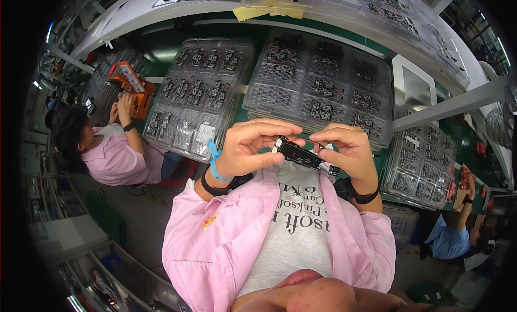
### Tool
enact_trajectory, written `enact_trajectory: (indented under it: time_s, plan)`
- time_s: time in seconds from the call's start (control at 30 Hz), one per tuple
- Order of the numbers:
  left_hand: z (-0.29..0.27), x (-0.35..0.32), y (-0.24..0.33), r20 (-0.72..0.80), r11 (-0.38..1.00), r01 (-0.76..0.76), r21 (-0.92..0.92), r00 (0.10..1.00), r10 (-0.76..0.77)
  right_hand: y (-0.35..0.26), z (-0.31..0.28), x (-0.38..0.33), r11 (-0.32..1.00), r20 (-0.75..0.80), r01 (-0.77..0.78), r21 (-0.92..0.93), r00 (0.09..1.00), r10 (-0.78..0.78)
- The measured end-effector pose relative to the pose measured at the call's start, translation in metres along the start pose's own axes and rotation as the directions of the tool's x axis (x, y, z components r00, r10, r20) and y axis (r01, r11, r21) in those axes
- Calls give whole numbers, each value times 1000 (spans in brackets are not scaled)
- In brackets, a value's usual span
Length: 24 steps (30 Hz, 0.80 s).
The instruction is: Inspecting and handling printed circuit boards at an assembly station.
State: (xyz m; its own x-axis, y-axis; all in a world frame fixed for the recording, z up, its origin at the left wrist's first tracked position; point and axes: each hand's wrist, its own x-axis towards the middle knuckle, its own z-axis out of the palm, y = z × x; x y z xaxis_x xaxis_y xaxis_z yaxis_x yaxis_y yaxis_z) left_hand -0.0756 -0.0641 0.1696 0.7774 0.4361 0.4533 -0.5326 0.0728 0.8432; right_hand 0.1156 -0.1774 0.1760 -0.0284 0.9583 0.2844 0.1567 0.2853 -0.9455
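Left hand (245,147) clamped on one end of small black circuit board (298,152), fingers curled, lifted clear of bench for close handling. Right hand (347,150) pinching opposite end, fingertips together. Beyond, clear compartment trays (318,85) of similar parts; co-worker's hands (121,110) well apart at left.

A small circuit board (298,152) sits between the left hand (249,147) and the right hand (347,150), above the person's chest. Behind the hands, two trays of parts (202,96) (320,88) lie side by side on the worktop (161,48), and a third tray (423,166) lies to the right.
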Motion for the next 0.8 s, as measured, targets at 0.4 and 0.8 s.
enact_trajectory:
  time_s: [0.4, 0.8]
  plan:
    - [1, -1, -4, 35, 989, 144, -18, 989, -144, 2, 9, 3, 827, -222, 13, 562, 966, 135]
    - [-8, -2, -16, 67, 978, 181, -104, 982, -175, 7, -4, 6, 965, 34, 118, -235, 993, -114]
